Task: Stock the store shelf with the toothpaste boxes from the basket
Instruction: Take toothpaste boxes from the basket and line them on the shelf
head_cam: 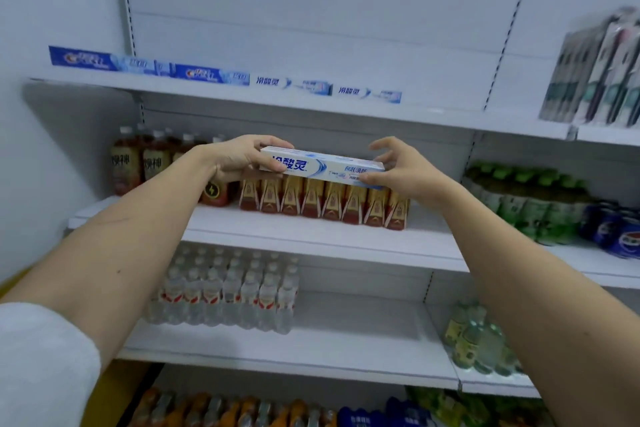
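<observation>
White toothpaste box held level (lengthwise) between both grips.

Left hand gripping, right hand pinching

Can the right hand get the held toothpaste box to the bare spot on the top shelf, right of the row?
Probably yes: the right hand holds the box below a bare shelf stretch, nothing between.

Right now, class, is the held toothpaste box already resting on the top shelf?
No: both hands hold the toothpaste box in the air, well below the top shelf.
</observation>
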